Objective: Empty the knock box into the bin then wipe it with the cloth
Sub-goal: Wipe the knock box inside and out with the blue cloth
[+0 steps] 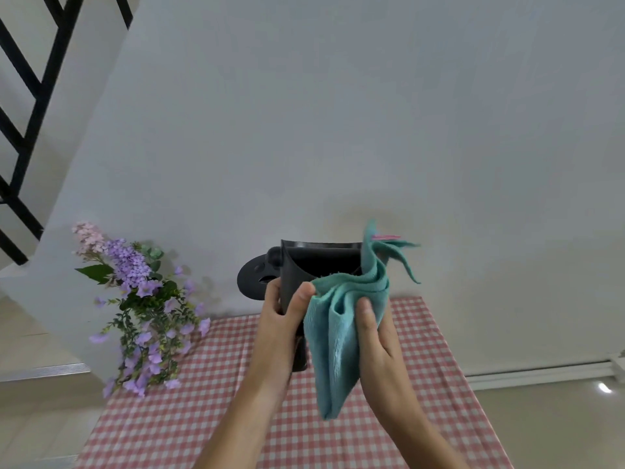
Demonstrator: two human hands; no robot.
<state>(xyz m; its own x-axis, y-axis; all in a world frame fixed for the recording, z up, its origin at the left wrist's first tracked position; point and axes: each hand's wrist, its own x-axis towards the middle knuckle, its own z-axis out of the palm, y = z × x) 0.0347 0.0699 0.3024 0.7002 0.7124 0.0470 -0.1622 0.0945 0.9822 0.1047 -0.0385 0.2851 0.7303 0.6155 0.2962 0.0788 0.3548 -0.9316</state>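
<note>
Knock box [304, 269] unlabelled; cloth [341, 333] pink tag unreadable.

Black knock box [306, 272] held up above the checked table, open mouth facing the camera, teal cloth [341, 330] draped over its right rim, folds hanging down, corners sticking up

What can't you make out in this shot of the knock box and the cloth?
Head view only:
- Inside of the knock box: dark, and the cloth covers its right side, so residue cannot be judged.
- Bin: not in view.
- Black disc behind the box: partly hidden by the box and left hand.
- Right hand: fingertips buried in cloth.
- Tablecloth: near end cut off by the bottom edge.
</note>
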